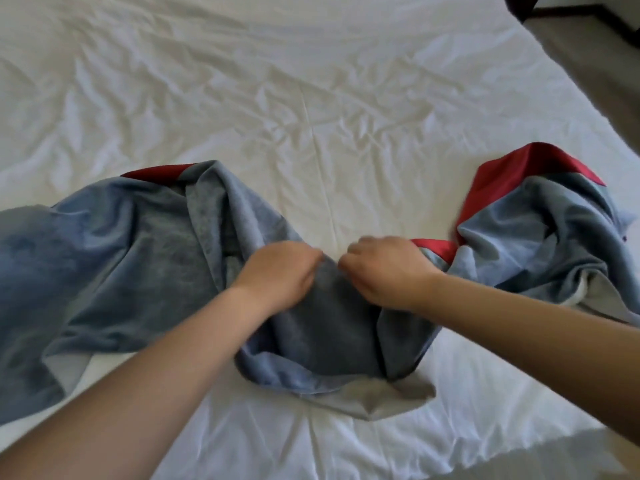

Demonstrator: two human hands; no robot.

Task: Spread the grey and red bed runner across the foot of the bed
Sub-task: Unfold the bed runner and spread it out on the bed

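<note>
The grey and red bed runner (114, 258) lies crumpled across the near part of the bed (311, 109), bunched at the left, the middle and the right. Its red border shows at the back left and on the raised fold at the right. My left hand (280, 271) and my right hand (388, 271) sit side by side at the runner's far edge in the middle, each with fingers curled down and gripping the grey cloth. The fingertips are hidden in the folds.
The white sheet is wrinkled all over. The bed's right edge runs diagonally at the upper right, with grey floor (595, 64) beyond it and a dark piece of furniture (568, 12) in the top right corner.
</note>
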